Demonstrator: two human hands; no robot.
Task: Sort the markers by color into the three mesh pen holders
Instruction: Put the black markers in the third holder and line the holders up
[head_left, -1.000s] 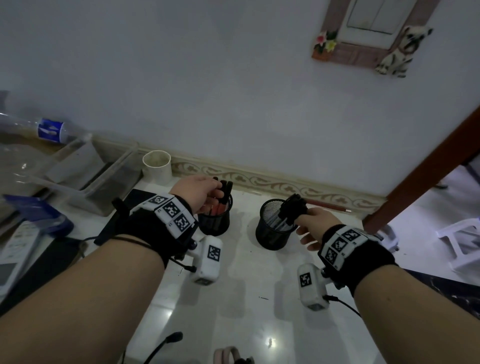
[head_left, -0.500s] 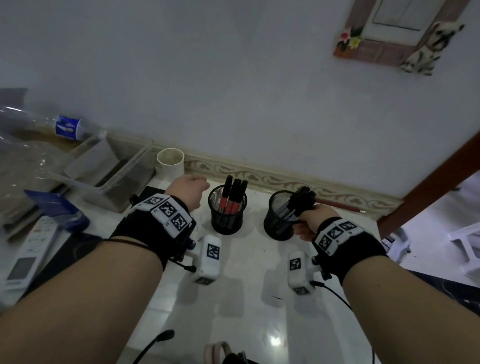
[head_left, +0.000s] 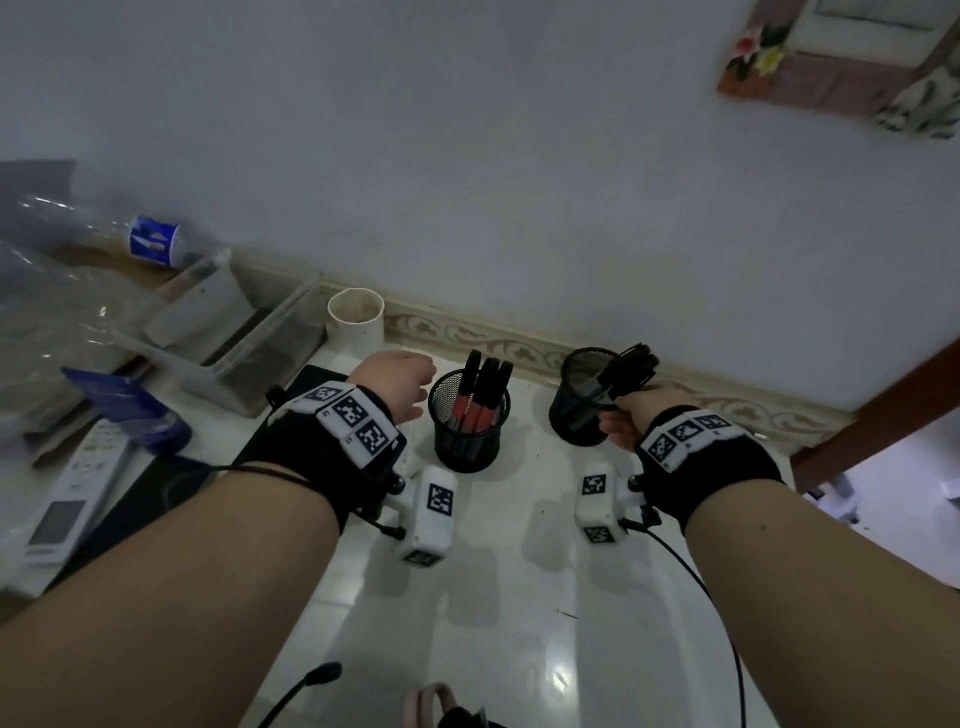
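While right hand (head_left: 626, 415) grips black markers (head_left: 631, 366), left hand (head_left: 397, 382) fingers hidden, state unclear.

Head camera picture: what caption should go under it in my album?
Right hand grips dark markers over a black mesh pen holder; left hand empty beside another.

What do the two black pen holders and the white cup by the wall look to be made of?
Left pen holder and right pen holder: probably black-coated wire mesh, since fine perforations let the red markers show through the left one's wall. White cup: smooth, matte and opaque, with a thick rim; plastic or ceramic, hard to tell in this dim light.
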